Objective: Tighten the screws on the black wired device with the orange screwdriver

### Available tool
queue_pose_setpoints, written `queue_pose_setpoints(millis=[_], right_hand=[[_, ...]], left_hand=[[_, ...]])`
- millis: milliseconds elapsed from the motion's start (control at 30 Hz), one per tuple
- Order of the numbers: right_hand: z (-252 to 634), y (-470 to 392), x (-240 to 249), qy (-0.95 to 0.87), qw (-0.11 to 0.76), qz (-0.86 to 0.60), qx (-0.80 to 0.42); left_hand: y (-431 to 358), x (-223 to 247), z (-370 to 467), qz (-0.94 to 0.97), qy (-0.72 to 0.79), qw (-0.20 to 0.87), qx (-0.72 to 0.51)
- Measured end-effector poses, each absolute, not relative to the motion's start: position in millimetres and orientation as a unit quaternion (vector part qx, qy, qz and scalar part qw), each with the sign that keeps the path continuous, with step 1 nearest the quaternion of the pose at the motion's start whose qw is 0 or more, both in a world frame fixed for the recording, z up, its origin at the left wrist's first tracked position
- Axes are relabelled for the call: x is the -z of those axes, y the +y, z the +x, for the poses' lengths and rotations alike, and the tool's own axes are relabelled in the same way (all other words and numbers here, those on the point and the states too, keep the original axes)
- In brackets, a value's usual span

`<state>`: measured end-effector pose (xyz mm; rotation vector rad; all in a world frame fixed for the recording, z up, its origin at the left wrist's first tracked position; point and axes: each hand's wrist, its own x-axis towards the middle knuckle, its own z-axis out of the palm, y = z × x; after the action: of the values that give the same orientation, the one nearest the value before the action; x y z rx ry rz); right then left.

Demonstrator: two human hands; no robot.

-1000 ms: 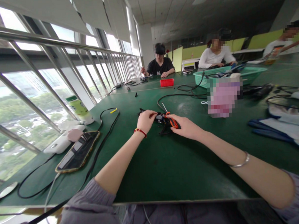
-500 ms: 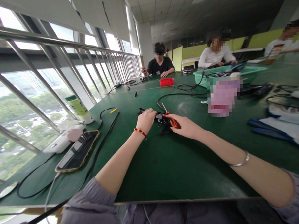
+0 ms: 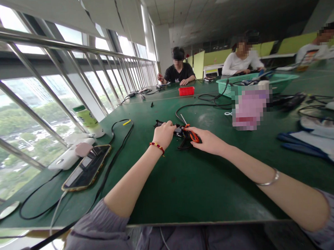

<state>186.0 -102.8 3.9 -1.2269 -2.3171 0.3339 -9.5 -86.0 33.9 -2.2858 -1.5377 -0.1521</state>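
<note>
Clasping an orange tool (image 3: pixel 194 136), the right grip (image 3: pixel 209 140) sits beside the black device (image 3: pixel 180 131) (left grip (image 3: pixel 163 134) holding it).

Left hand (image 3: pixel 164 134) on black device (image 3: pixel 180 131) over green table (image 3: pixel 173 202); right hand (image 3: pixel 208 139) gripping orange-and-black tool (image 3: pixel 195 136), thin shaft (image 3: pixel 184 120) pointing away; phone (image 3: pixel 87 168) and green-capped bottle (image 3: pixel 88 121) to left; red tray (image 3: pixel 186 91) farther off; green basket (image 3: pixel 287 81) at right, behind pink item (image 3: pixel 249 108); three people (image 3: pixel 179 73) beyond

Left hand (image 3: pixel 163 135) palm-down, fingers (image 3: pixel 170 125) curled; right hand (image 3: pixel 209 140) gripping, right of those fingers; both forearms (image 3: pixel 133 187) converging from behind.
</note>
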Motion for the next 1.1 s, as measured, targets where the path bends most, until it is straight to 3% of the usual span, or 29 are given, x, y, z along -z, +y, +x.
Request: queue_pose_setpoints(millis=[300, 667, 800, 967, 1100], right_hand=[[187, -102, -3, -0.853, 0.258, -0.436, -0.124], [187, -102, -3, -0.854, 0.248, -0.437, -0.137], [187, -102, -3, -0.855, 0.247, -0.434, -0.138], [187, -102, -4, -0.854, 0.245, -0.439, -0.134], [187, -102, -5, -0.854, 0.241, -0.442, -0.135]], left_hand=[[-103, -39, 1, -0.837, -0.531, 0.127, -0.033], [-103, -35, 8, -0.851, -0.503, 0.141, -0.048], [-98, -30, 4, -0.855, -0.504, 0.123, 0.024], [-85, -20, -8, -0.820, -0.519, 0.072, 0.229], [-74, -9, -12, -0.796, -0.518, 0.006, 0.312]])
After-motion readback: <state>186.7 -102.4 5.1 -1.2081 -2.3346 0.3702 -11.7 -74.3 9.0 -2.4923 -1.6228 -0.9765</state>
